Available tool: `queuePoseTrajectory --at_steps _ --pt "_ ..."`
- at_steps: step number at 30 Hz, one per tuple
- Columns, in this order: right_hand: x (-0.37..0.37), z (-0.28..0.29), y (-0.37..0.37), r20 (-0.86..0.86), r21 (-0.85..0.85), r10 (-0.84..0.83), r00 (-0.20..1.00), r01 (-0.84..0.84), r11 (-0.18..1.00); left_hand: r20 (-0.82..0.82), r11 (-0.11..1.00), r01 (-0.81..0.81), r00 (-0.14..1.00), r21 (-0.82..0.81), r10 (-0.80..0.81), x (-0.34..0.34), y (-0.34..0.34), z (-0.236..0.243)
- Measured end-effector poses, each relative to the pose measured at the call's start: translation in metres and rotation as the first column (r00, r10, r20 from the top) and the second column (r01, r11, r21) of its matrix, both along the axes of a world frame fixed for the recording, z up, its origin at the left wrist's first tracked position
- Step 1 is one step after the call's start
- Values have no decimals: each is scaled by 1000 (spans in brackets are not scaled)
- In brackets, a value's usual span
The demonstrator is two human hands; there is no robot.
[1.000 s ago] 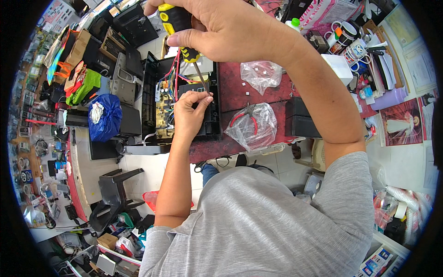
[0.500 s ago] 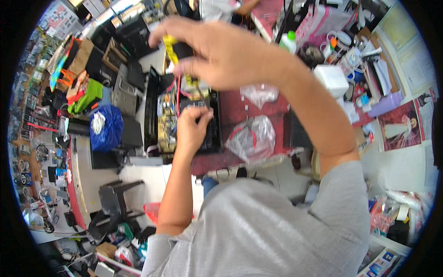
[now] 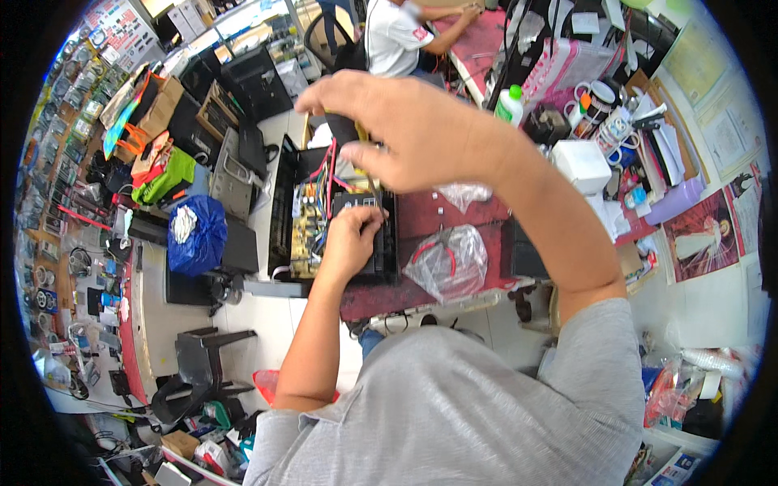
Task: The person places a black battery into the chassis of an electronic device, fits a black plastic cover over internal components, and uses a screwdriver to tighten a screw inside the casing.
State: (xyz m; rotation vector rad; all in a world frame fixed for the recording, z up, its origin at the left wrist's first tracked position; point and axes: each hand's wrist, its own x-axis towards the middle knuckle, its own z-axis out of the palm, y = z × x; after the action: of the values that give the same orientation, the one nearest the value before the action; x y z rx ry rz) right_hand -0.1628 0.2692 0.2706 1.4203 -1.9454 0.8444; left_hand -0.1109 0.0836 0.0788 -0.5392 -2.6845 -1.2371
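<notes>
An open black electronics case [image 3: 277, 212] lies on the red table, with a tan circuit board [image 3: 306, 235] and red, black and purple wires inside. My left hand [image 3: 350, 239] reaches over its right part, thumb and forefinger pinched at the lower end of a thin dark shaft. Above it, my right hand [image 3: 413, 130] curls round the black and yellow handle of what looks like a screwdriver [image 3: 344, 127], the shaft pointing down toward my left fingertips. What sits under the pinch is hidden. A dark block [image 3: 350, 202] lies beside the board.
On the red table [image 3: 417, 212], a clear plastic bag [image 3: 466, 279] with red-handled pliers [image 3: 450, 261] lies to the right. A white box [image 3: 581, 166], a green-capped bottle [image 3: 510, 105] and clutter stand farther right. A blue bag [image 3: 197, 235] sits left. A co-worker [image 3: 395, 36] works beyond.
The view has shifted a little, so the whole scene sits lower. My left hand keeps its pinch inside the case. The fingers of my right hand have shifted around the handle.
</notes>
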Motion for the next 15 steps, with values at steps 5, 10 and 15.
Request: queuePoseTrajectory --at_steps 5,10,15 --pt "8 8 -2 -56 179 -320 946 324 929 75 1000 3 997 27 -5 2 -3 -1" --pt "5 3 -6 -143 36 -174 974 181 983 57 999 7 998 38 -9 2 -1 1" --pt "18 13 -8 -144 154 -342 928 363 919 7 999 6 1000 53 -7 3 -1 -2"
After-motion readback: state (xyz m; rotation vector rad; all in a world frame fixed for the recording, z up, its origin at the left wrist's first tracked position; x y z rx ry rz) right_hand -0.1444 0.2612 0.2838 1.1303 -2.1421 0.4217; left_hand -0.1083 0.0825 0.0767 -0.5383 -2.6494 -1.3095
